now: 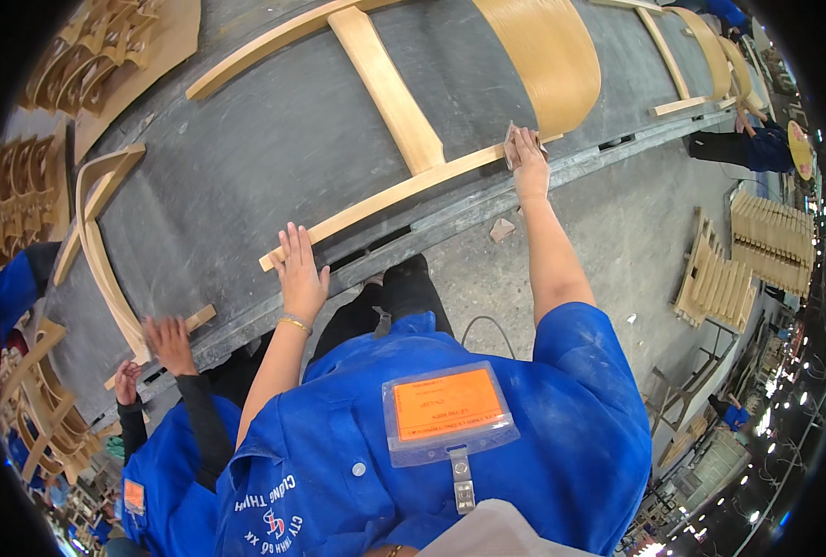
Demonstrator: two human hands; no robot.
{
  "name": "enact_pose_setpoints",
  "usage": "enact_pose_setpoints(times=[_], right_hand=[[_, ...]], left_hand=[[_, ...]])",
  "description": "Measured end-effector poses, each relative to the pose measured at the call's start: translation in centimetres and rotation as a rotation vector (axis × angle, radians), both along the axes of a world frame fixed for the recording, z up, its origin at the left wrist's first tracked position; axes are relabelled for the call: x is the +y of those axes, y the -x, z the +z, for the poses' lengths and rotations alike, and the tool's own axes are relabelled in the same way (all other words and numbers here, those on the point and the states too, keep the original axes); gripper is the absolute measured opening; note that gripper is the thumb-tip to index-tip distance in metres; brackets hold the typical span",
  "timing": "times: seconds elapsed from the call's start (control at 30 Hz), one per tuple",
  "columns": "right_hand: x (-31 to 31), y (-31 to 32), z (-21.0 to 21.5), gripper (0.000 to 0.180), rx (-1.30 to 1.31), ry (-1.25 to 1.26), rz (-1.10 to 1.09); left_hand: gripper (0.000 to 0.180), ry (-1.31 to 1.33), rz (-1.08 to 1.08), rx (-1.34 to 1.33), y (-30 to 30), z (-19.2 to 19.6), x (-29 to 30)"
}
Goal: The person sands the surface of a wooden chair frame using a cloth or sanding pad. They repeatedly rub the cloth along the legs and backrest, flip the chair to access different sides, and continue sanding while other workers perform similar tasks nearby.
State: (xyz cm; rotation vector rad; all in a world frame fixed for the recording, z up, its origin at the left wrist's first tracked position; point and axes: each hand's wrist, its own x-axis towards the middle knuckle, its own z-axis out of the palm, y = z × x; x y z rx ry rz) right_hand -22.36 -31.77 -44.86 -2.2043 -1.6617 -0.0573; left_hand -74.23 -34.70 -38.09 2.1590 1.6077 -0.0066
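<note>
A pale wooden chair frame lies on the dark worktable in front of me, its near rail (376, 208) running along the table's edge. A flat crosspiece (387, 93) and a wide curved panel (552, 65) join that rail. My left hand (299, 277) rests on the rail's left end with its fingers stretched out, holding nothing. At the rail's other end, beside the panel's lower edge, my right hand (530, 167) presses a folded piece of sandpaper (510, 148) against the wood. Part of the sandpaper is hidden under the fingers.
To my left, a co-worker's hands (169, 343) are at another curved frame (97, 251). Further frames (682, 56) lie along the table to the right. Stacked wooden parts (770, 243) stand on the floor at right, and a scrap (501, 229) lies below the table edge (413, 234).
</note>
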Motion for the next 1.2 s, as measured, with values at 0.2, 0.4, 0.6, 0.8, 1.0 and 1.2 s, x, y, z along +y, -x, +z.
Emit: enact_pose_setpoints(times=[0.2,0.4,0.6,0.8,1.0,1.2], right_hand=[[-1.5,10.3,-2.5,0.042,0.573,-0.195,-0.055],[-2.6,20.9,3.4,0.037,0.398,-0.129,0.480],[-0.1,5.3,5.5,0.029,0.679,-0.011,0.093],[-1.3,3.4,-0.6,0.057,0.039,-0.044,-0.028],[-2.8,17.9,1.5,0.061,-0.030,0.243,0.236],[-2.9,20.5,7.5,0.041,0.444,0.330,0.595]], left_hand=[[0.104,0.027,-0.064,0.075,-0.1,0.5,0.4],[0.105,0.046,-0.052,0.155,-0.8,0.6,0.4],[0.108,0.084,-0.059,0.181,-1.0,0.7,0.6],[0.110,0.091,-0.061,0.173,-1.1,0.5,0.9],[0.112,0.059,-0.104,0.165,-0.4,-0.4,0.8],[0.106,-0.027,-0.119,0.144,0.1,-1.4,0.7]])
